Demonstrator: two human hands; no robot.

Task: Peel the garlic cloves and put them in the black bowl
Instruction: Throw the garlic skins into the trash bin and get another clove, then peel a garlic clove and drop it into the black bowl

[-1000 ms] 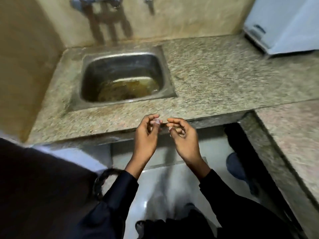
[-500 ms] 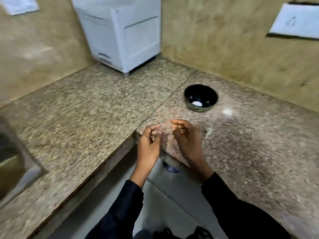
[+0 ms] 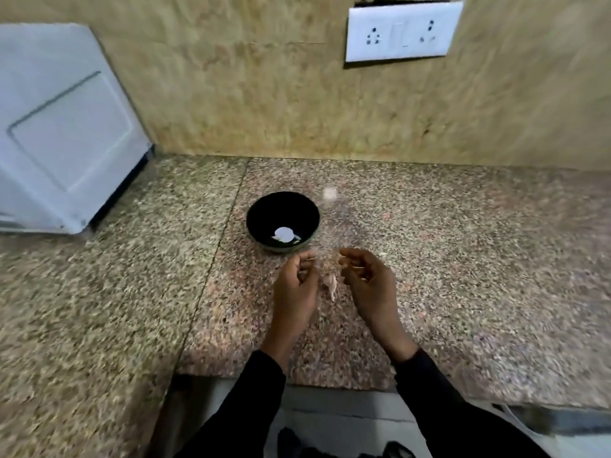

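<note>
Beside the black bowl (image 3: 283,206), one peeled clove (image 3: 284,233) is seen inside; left hand (image 3: 295,285) and right hand (image 3: 367,279) are curled, contents unclear, skins (image 3: 330,283) between them.

Speckled granite counter (image 3: 463,292) carries black bowl (image 3: 261,206), garlic skins (image 3: 330,284) — white appliance (image 3: 62,127).

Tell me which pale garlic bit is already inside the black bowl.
The white piece on the bottom of the black bowl. The pinkish scraps lie on the counter between the left hand and right hand.
</note>
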